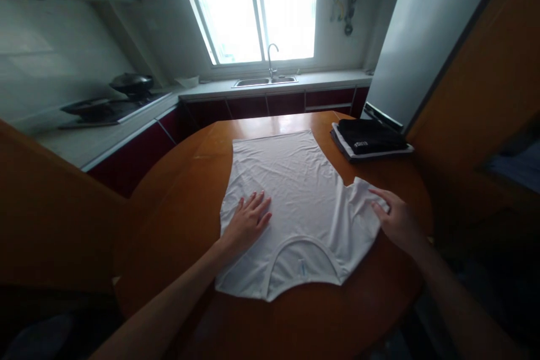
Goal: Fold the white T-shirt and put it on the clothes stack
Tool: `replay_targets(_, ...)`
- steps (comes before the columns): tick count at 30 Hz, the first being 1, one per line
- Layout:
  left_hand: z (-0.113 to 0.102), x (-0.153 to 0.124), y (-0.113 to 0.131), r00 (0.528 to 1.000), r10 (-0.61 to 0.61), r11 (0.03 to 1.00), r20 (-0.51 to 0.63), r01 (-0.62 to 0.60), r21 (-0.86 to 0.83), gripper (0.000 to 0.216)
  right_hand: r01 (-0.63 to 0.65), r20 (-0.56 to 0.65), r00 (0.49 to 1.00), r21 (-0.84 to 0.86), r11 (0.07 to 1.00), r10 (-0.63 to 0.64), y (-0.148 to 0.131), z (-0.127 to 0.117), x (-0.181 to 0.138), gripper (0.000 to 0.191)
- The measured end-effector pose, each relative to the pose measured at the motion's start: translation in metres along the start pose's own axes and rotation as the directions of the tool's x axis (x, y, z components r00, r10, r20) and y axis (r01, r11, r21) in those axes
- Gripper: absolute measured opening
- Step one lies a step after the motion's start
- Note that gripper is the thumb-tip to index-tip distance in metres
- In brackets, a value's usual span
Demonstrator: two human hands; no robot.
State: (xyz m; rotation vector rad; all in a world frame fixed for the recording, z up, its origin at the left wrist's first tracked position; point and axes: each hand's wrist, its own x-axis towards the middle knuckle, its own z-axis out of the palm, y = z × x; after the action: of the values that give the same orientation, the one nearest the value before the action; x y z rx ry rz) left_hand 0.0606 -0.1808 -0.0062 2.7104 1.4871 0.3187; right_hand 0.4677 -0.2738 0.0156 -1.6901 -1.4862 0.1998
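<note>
A white T-shirt [291, 180] lies spread on the round wooden table [169, 197], its neckline towards me and its hem at the far side. A small label shows inside the collar. My left hand [248, 222] rests flat on the shirt's left part, fingers stretched out. At the right sleeve [358, 216], my right hand [396, 219] touches the outer edge, thumb and index finger apart on the cloth. Its other fingers are mostly hidden. The sleeve is creased and bunched, while no sleeve sticks out on the left.
A stack of folded dark and white clothes [371, 138] lies at the table's back right, near the fridge [426, 28]. Behind the table runs a counter with a sink [265, 81] under a window. On the left, pans [131, 83] stand on a stove.
</note>
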Motion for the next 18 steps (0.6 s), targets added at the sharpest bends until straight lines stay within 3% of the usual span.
replay_targets(4,-0.003,0.002,0.002,0.999,0.007,1.0,-0.033,-0.007,0.008,0.049,-0.119,-0.045,0.992,-0.014,0.993,0.119,0.05,-0.012,-0.009,0.043)
replay_targets(8,-0.017,0.009,0.02,0.997,0.08,0.996,-0.021,-0.079,0.03,0.045,-0.223,-0.047,0.974,0.01,0.975,0.223,0.075,-0.012,-0.009,0.051)
replay_targets(13,-0.031,0.032,0.077,0.953,0.292,0.955,0.083,-0.285,-0.087,0.046,-0.325,-0.094,0.944,-0.085,0.942,0.317,0.084,-0.009,0.019,0.057)
replay_targets(18,-0.012,0.056,0.136,0.884,0.459,0.877,0.084,-0.436,-0.202,0.052,-0.298,-0.015,0.952,-0.286,0.911,0.307,0.084,-0.006,0.046,0.05)
